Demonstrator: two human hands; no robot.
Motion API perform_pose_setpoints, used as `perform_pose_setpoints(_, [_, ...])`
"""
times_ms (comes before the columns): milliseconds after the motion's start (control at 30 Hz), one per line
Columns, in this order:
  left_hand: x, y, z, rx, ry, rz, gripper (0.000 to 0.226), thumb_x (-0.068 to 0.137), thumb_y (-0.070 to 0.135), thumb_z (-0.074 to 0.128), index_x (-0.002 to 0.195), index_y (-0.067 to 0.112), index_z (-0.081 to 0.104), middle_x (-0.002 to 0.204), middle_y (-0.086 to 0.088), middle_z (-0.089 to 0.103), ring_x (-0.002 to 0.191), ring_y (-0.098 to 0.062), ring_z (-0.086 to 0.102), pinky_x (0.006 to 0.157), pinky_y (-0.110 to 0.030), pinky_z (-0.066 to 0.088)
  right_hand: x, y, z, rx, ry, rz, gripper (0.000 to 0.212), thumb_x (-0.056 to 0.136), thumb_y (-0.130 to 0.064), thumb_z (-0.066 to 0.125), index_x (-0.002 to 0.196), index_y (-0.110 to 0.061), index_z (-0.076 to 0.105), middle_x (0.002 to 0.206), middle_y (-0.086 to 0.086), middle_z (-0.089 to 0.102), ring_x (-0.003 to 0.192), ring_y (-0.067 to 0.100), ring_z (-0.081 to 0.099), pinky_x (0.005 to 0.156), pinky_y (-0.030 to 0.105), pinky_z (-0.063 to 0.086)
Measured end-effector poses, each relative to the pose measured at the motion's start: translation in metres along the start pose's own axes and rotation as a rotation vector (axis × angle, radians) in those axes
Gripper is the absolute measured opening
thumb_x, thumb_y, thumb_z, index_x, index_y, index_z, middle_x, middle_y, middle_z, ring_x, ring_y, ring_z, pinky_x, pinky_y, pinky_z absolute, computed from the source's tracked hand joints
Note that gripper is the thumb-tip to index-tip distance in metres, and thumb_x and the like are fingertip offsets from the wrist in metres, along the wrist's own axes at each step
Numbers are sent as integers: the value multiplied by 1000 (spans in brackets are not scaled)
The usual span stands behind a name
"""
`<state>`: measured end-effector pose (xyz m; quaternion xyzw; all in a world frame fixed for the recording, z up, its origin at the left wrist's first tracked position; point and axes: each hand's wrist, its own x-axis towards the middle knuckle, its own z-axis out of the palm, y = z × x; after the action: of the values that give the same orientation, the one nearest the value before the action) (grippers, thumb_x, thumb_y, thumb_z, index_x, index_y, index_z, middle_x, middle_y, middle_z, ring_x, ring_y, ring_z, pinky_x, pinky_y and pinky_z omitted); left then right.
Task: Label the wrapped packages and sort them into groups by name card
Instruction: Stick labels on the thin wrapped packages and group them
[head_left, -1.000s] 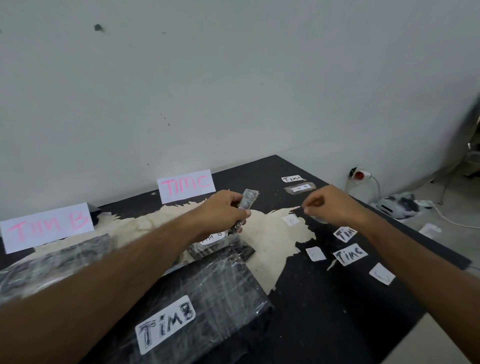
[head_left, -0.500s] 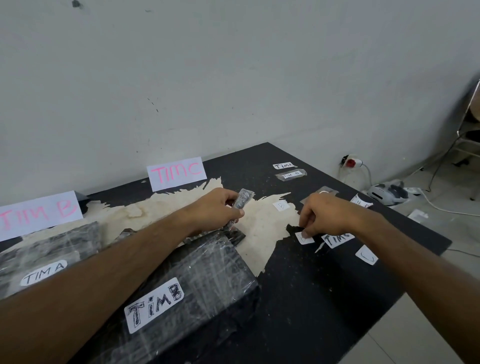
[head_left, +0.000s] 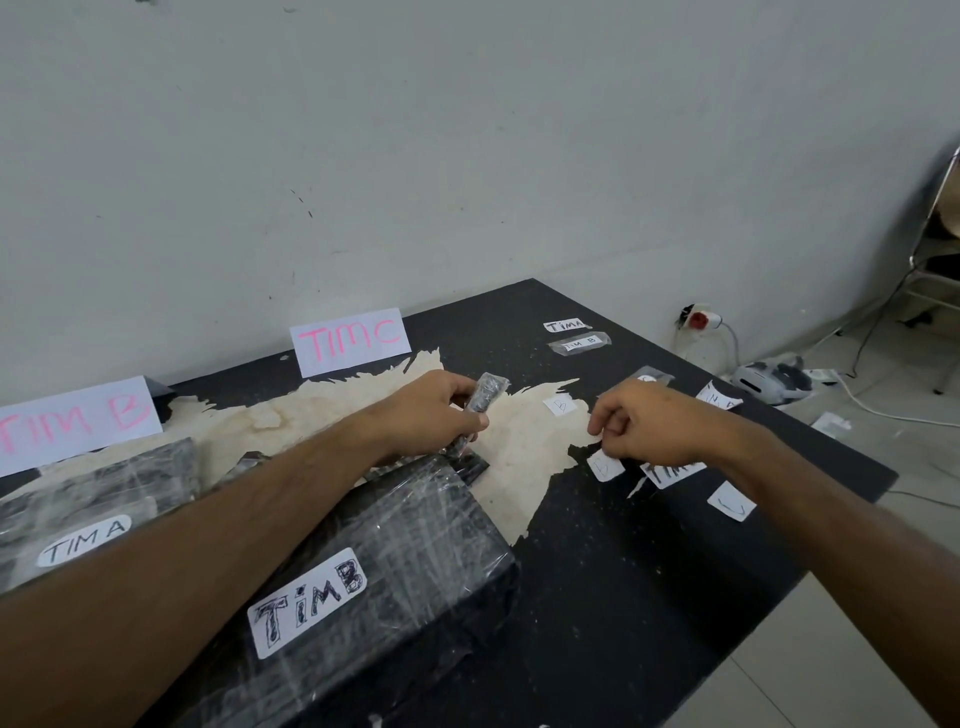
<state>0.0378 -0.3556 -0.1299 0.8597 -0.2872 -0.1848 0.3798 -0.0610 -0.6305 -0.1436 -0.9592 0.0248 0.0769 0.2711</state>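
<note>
My left hand (head_left: 434, 413) grips a small dark plastic-wrapped package (head_left: 483, 397) above the table's middle. My right hand (head_left: 649, 423) hovers with curled fingers over a small white paper label (head_left: 605, 466) and appears to pinch its upper edge; the contact is partly hidden. A large wrapped black package (head_left: 395, 561) labelled TIM B lies under my left forearm. Another wrapped package (head_left: 93, 514), labelled TIM A, lies at the left. The pink-lettered name cards TIM C (head_left: 350, 340) and TIM B (head_left: 78, 421) stand against the wall.
Loose labels (head_left: 732, 501) are scattered on the black table (head_left: 649, 571) around my right hand, with two more (head_left: 579, 343) at the far edge. A torn beige patch (head_left: 524, 447) covers the table's middle. On the floor at right are a wall plug, cables and a white device (head_left: 769, 384).
My right hand came down from mid-air to the small white label near the torn patch. My left hand kept hold of the small package and sank slightly.
</note>
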Motion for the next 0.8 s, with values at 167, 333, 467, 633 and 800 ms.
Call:
perform_pose_setpoints(167, [-3, 4, 0, -11, -41, 0, 15, 93, 9, 66, 104, 17, 70, 91, -5, 75, 87, -29, 73, 95, -51, 57, 6, -8, 2, 269, 101, -87, 16, 93, -12, 71, 100, -27, 73, 85, -1, 76, 76, 11, 73, 72, 28, 60])
perform_pose_setpoints(333, [-5, 6, 0, -97, -40, -16, 20, 96, 5, 65, 116, 1, 67, 104, -20, 75, 85, -22, 69, 78, -36, 58, 22, -34, 19, 628, 303, -177, 14, 95, -9, 70, 104, -19, 73, 86, 0, 77, 76, 17, 74, 69, 28, 57])
perform_pose_setpoints(467, [-4, 7, 2, -260, -56, -49, 23, 98, 2, 64, 121, -3, 60, 106, -19, 71, 87, -16, 72, 71, -26, 57, 36, -57, 31, 761, 342, -195, 14, 94, -10, 71, 102, -21, 73, 86, 0, 77, 79, 19, 75, 69, 28, 58])
perform_pose_setpoints(633, [-4, 6, 0, -417, -63, -42, 18, 96, 1, 67, 111, 10, 63, 107, -10, 74, 91, -16, 76, 66, -23, 56, 47, -76, 39, 810, 364, -186, 13, 91, -11, 76, 103, -16, 71, 86, 4, 77, 75, 19, 74, 69, 31, 60])
perform_pose_setpoints(800, [-6, 5, -1, -415, -69, -29, 27, 95, -1, 67, 121, 2, 61, 104, -7, 73, 93, -17, 75, 74, -28, 56, 49, -81, 38, 739, 395, -190, 15, 89, -14, 79, 102, -15, 70, 85, 5, 77, 76, 23, 75, 72, 35, 64])
